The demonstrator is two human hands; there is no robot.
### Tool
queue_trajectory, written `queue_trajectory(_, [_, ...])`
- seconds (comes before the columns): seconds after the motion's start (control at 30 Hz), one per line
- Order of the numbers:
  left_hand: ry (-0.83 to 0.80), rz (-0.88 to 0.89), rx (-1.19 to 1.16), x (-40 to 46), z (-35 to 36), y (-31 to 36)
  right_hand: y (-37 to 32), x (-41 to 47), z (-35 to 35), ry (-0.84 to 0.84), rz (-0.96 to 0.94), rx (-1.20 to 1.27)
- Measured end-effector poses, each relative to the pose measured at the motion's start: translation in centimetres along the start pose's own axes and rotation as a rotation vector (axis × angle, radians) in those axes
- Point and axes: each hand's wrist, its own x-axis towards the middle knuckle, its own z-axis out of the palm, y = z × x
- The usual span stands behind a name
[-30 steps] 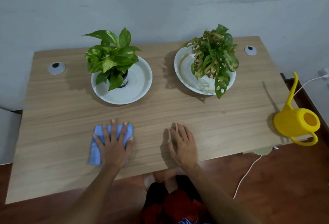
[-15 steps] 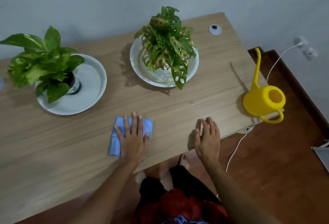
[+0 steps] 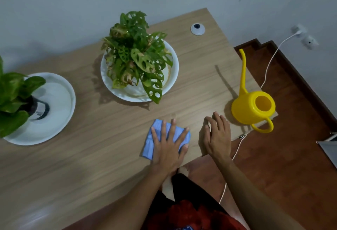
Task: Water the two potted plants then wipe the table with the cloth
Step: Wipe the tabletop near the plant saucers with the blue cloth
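My left hand (image 3: pixel 168 144) lies flat with spread fingers on a folded blue cloth (image 3: pixel 152 143) near the front edge of the wooden table (image 3: pixel 91 156). Just to its right, my right hand (image 3: pixel 218 136) rests on the table edge with fingers loosely bent, holding nothing. A yellow watering can (image 3: pixel 249 107) with a long spout stands at the table's right front corner, a short way right of that hand. The holey-leaved plant (image 3: pixel 135 60) sits in a white dish (image 3: pixel 173 72) behind the cloth. A broad-leaved plant (image 3: pixel 12 94) in a dark pot stands in a white dish (image 3: pixel 60 102) at far left.
A white cable grommet (image 3: pixel 197 28) is set in the table's back right. A white cord (image 3: pixel 268 69) runs from a wall socket (image 3: pixel 299 29) down past the table corner to the red-brown floor (image 3: pixel 282 156). A grey wall backs the table.
The view has swung right, bringing the watering can closer to centre. My left hand has slid the cloth rightward along the table; my right hand has moved right toward the can and its fingers have bent.
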Motion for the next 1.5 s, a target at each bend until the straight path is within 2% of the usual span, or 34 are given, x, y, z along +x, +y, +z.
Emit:
queue_trajectory(0.2, [0.003, -0.082, -0.03, 5.5, -0.1, 2.4, 1.2, 1.0, -0.4, -0.053, -0.044, 0.033])
queue_trajectory(0.53, [0.03, -0.13, -0.022, 15.3, -1.0, 3.2, 0.6, 0.8, -0.8, -0.118, 0.046, 0.164])
queue_trajectory(0.87, [0.038, -0.086, 0.013, 14.8, -0.1, 3.8, 0.6, 0.9, -0.5, -0.103, 0.071, 0.156])
queue_trajectory(1.17, [0.059, -0.193, -0.022, 21.5, -1.2, 4.4, 0.6, 0.9, 0.0, -0.088, 0.08, 0.109])
queue_trajectory(1.5, [0.073, -0.186, -0.049, 28.1, -1.8, 3.7, 0.6, 1.2, 0.1, -0.071, 0.072, 0.082])
